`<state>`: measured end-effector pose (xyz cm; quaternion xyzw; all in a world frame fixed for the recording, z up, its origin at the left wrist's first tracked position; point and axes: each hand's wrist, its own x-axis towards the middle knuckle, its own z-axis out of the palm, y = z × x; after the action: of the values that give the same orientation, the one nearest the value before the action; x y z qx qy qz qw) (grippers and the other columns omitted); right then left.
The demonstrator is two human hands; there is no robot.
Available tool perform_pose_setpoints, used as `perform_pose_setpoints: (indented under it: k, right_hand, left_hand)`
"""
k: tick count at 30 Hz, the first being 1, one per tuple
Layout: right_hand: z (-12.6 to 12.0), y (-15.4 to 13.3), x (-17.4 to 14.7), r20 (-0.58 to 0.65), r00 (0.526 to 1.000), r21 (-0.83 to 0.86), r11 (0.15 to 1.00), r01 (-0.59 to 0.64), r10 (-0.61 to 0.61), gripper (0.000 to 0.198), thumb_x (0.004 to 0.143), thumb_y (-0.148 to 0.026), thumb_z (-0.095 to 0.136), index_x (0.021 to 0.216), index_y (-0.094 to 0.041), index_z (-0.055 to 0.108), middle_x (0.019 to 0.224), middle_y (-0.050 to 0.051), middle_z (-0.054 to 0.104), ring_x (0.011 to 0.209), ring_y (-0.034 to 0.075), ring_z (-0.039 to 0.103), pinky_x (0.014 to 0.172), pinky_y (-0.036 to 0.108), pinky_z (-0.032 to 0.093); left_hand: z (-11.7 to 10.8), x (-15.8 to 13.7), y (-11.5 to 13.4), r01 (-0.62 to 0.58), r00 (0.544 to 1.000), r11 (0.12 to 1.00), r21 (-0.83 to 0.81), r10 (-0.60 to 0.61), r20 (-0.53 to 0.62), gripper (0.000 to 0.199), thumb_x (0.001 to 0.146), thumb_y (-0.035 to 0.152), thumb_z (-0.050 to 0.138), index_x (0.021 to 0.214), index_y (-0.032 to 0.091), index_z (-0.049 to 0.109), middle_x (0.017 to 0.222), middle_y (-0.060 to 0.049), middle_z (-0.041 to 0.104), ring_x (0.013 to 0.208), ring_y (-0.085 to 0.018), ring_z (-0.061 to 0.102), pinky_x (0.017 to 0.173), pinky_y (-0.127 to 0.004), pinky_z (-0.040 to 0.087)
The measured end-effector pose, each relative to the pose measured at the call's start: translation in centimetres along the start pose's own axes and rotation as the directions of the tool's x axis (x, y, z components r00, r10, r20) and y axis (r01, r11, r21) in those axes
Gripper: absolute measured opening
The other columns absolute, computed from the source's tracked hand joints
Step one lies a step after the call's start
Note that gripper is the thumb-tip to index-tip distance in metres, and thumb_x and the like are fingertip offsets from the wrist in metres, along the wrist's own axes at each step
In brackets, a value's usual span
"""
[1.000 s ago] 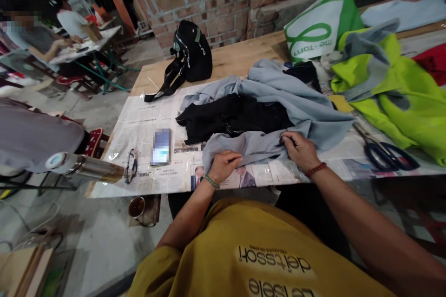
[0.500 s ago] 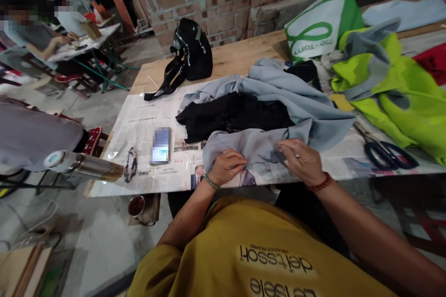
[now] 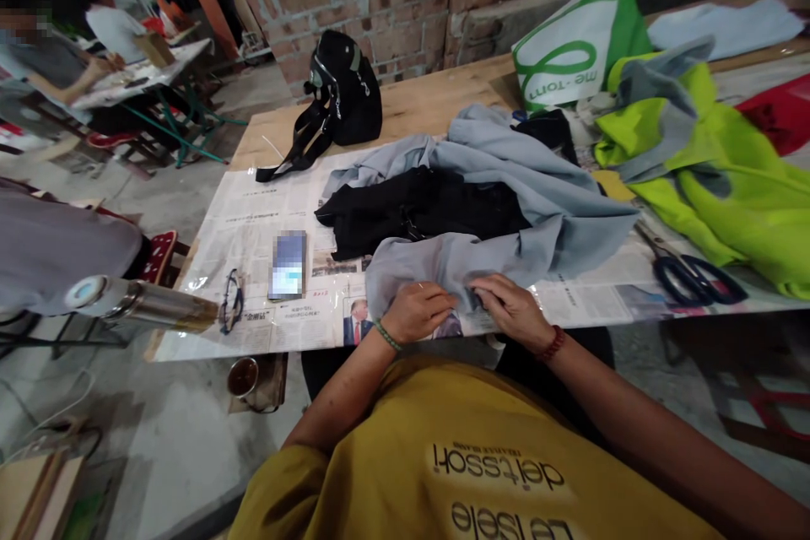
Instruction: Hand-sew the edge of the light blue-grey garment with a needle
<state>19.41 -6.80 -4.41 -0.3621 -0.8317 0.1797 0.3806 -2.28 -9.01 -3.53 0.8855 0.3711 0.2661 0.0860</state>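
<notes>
Grey fabric [image 3: 569, 164] lies bunched across the newspaper in front of me, with a black piece of cloth [image 3: 373, 219] on top of it. At the near edge of the fabric, my left hand [image 3: 418, 312] is closed on the grey cloth, fingers pointing right. Close by on the right, my right hand [image 3: 511, 312] has its thumb and fingers pinched together at the same edge. Whatever sits in that pinch is too small to make out. Large scissors [image 3: 693, 270] with dark handles rest to the right of my hands.
A phone [image 3: 288, 266], glasses [image 3: 232, 301] and a steel flask [image 3: 145, 304] lie on the left. Behind the cloth stand a black bag [image 3: 358, 97] and a green-white bag [image 3: 569, 51]. Yellow-green fabric [image 3: 734, 160] covers the right side. Two people sit at another table [image 3: 145, 80].
My right hand has moved left and come down to the cloth edge, closer to my left hand. My left hand stays at the grey fabric. The view has shifted slightly.
</notes>
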Motion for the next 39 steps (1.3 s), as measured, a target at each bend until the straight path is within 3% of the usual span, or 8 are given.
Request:
perform_pose_setpoints:
  k: [4, 13, 22, 30, 34, 39]
  right_hand:
    - [0.1, 0.1, -0.3, 0.044, 0.999, -0.001, 1.000, 0.031, -0.031, 0.023, 0.091, -0.019, 0.043, 0.104, -0.023, 0.062, 0.089, 0.006, 0.063, 0.083, 0.015, 0.062, 0.072, 0.028, 0.053]
    - [0.5, 0.6, -0.9, 0.146, 0.989, -0.036, 0.998, 0.046, -0.040, 0.028, 0.090, -0.020, 0.042, 0.105, -0.024, 0.066, 0.095, 0.007, 0.061, 0.085, 0.016, 0.061, 0.070, 0.027, 0.052]
    - [0.4, -0.3, -0.2, 0.211, 0.976, -0.097, 0.995, -0.028, 0.048, 0.032, 0.089, -0.022, 0.039, 0.099, -0.023, 0.069, 0.088, 0.006, 0.059, 0.078, 0.015, 0.058, 0.066, 0.026, 0.050]
    - [-0.1, -0.5, 0.1, 0.228, 0.974, 0.099, 0.994, -0.046, 0.022, 0.030, 0.089, -0.021, 0.040, 0.100, -0.025, 0.069, 0.092, 0.006, 0.062, 0.084, 0.016, 0.061, 0.071, 0.028, 0.052]
    - [-0.5, -1.4, 0.6, 0.188, 0.968, 0.156, 0.968, -0.195, 0.165, 0.026, 0.087, -0.026, 0.047, 0.105, -0.026, 0.067, 0.095, 0.004, 0.068, 0.086, 0.017, 0.065, 0.076, 0.030, 0.053]
    - [-0.5, -2.6, 1.5, 0.224, 0.874, 0.325, 0.812, -0.484, 0.432, 0.032, 0.079, -0.033, 0.057, 0.108, -0.023, 0.063, 0.084, 0.003, 0.069, 0.067, 0.015, 0.064, 0.062, 0.027, 0.052]
  left_hand:
    - [0.3, 0.0, -0.1, -0.047, 0.999, 0.993, 0.104, 0.045, 0.015, 0.026, 0.091, 0.022, 0.044, 0.091, 0.018, 0.069, 0.081, -0.006, 0.066, 0.074, -0.015, 0.061, 0.067, -0.028, 0.050]
    - [0.3, -0.1, 0.0, -0.075, 0.971, 0.987, 0.140, 0.104, -0.214, 0.020, 0.088, 0.022, 0.050, 0.084, 0.019, 0.070, 0.082, -0.004, 0.068, 0.075, -0.013, 0.062, 0.067, -0.026, 0.050]
    - [0.2, -0.2, 0.0, -0.060, 0.981, 0.991, 0.118, 0.080, -0.176, 0.025, 0.090, 0.024, 0.047, 0.084, 0.018, 0.070, 0.084, -0.005, 0.069, 0.078, -0.013, 0.062, 0.070, -0.026, 0.050]
    - [0.2, -0.1, -0.1, -0.040, 0.989, 0.994, 0.103, 0.054, -0.140, 0.026, 0.091, 0.024, 0.045, 0.082, 0.018, 0.069, 0.084, -0.005, 0.069, 0.078, -0.013, 0.063, 0.070, -0.026, 0.051]
    - [0.0, -0.1, 0.0, -0.026, 0.987, 0.997, 0.079, 0.038, -0.156, 0.026, 0.092, 0.024, 0.045, 0.084, 0.018, 0.069, 0.085, -0.005, 0.069, 0.079, -0.013, 0.063, 0.071, -0.026, 0.052]
    - [-0.2, 0.0, 0.1, -0.020, 0.987, 0.999, 0.050, 0.028, -0.160, 0.026, 0.091, 0.025, 0.046, 0.084, 0.018, 0.069, 0.085, -0.004, 0.069, 0.078, -0.013, 0.064, 0.070, -0.026, 0.053]
